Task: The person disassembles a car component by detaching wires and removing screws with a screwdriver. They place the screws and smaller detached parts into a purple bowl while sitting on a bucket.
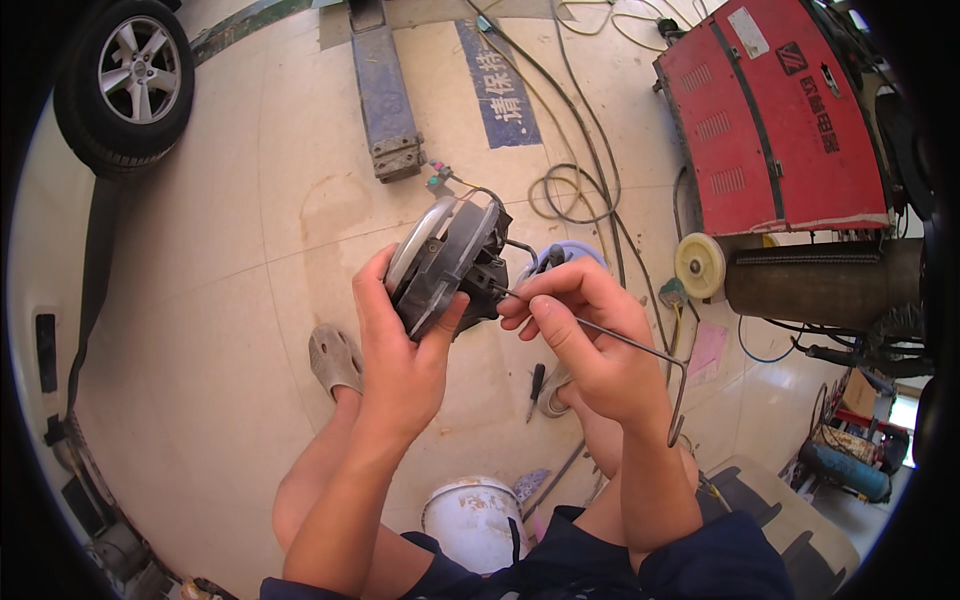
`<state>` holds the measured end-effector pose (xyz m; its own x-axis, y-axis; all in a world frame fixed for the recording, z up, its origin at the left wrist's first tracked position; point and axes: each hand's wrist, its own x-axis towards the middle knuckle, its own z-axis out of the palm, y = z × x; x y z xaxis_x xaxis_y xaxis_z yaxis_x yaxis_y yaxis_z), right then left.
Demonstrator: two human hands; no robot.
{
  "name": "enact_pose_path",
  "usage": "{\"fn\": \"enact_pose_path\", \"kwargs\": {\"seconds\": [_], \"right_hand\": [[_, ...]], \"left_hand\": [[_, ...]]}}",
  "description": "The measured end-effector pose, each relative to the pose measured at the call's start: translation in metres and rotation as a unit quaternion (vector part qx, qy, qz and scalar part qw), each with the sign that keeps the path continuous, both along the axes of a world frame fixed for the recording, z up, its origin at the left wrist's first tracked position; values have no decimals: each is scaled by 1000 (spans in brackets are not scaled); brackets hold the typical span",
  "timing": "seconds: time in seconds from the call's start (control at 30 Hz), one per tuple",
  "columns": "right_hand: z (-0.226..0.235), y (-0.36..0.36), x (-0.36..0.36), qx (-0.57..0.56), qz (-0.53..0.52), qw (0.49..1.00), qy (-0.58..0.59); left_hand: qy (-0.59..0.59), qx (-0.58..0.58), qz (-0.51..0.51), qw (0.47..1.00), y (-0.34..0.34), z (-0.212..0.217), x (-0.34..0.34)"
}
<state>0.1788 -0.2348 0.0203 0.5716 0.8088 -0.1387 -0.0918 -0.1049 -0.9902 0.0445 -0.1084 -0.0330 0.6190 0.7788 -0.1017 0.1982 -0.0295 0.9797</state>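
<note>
A: Left hand [400, 340]?
B: Fingers wrapped around the car lamp housing [445, 262], held chest-high over the tiled floor [220, 330], probably to steady it.
A: Right hand [585, 335]?
B: Fingertips pinched on a bent metal rod [640, 345], tip at the housing's back, seemingly probing.

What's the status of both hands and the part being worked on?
Left hand grips car lamp housing. Right hand pinches bent metal rod, tip at housing. Nothing in between.
</note>
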Motion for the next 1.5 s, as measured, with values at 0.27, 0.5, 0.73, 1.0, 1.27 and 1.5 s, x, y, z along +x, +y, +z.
{"fn": "enact_pose_path", "kwargs": {"seconds": [0.27,0.5,0.73,1.0,1.27,1.5], "right_hand": [[1,-12,6,14,28,999,30],[-17,-11,-9,100,-32,993,48],[-14,-15,3,-15,3,999,-46],[-30,-8,-2,-37,-23,987,-157],[-25,-5,3,14,-63,978,-196],[8,-15,20,127,-78,983,-110]], "left_hand": [[7,71,-50,996,2,0,-5],[8,18,-32,999,0,1,-4],[26,-19,-45,998,-7,1,1],[65,17,-58,996,-10,2,1],[67,15,-66,995,-4,5,-1],[58,-32,-30,997,6,-1,-5]]}}
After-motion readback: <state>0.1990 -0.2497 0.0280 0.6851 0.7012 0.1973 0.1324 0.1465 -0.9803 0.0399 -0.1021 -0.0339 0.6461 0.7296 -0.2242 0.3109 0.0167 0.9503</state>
